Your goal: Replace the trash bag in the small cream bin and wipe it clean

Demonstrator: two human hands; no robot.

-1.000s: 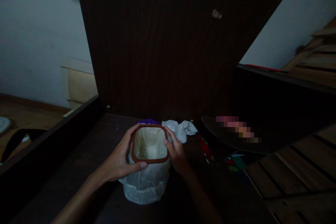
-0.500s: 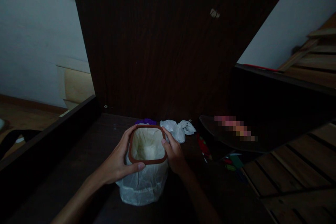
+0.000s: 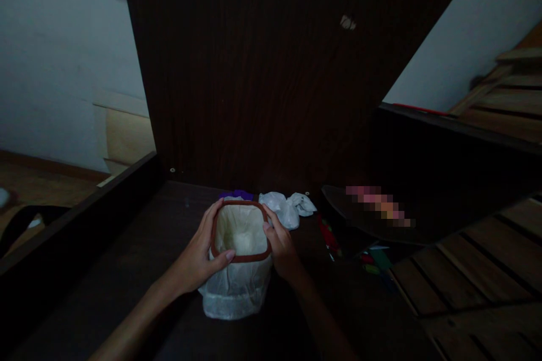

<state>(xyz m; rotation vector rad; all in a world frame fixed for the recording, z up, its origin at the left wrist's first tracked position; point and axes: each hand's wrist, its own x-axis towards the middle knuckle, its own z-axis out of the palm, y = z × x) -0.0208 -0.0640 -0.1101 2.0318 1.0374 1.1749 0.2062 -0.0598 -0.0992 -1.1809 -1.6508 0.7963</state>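
Note:
A small waste bin (image 3: 236, 290) with a brown square rim and a white plastic liner stands on a dark wooden surface (image 3: 127, 259) in front of me. My left hand (image 3: 199, 259) wraps the bin's left side, thumb across the front rim. On the right side, my right hand (image 3: 283, 248) grips the rim with its fingers closed on it. The liner hangs over the outside of the bin under both hands.
A crumpled white plastic bag (image 3: 285, 206) and something purple (image 3: 237, 194) lie just behind the bin. A tall dark wooden panel (image 3: 271, 79) rises behind. Coloured small items (image 3: 368, 262) lie to the right, beside wooden slats (image 3: 478, 276). A dark raised edge (image 3: 71, 220) runs on the left.
The bin and both hands have shifted slightly away from me; my left thumb has moved further along the front rim. The grip is unchanged.

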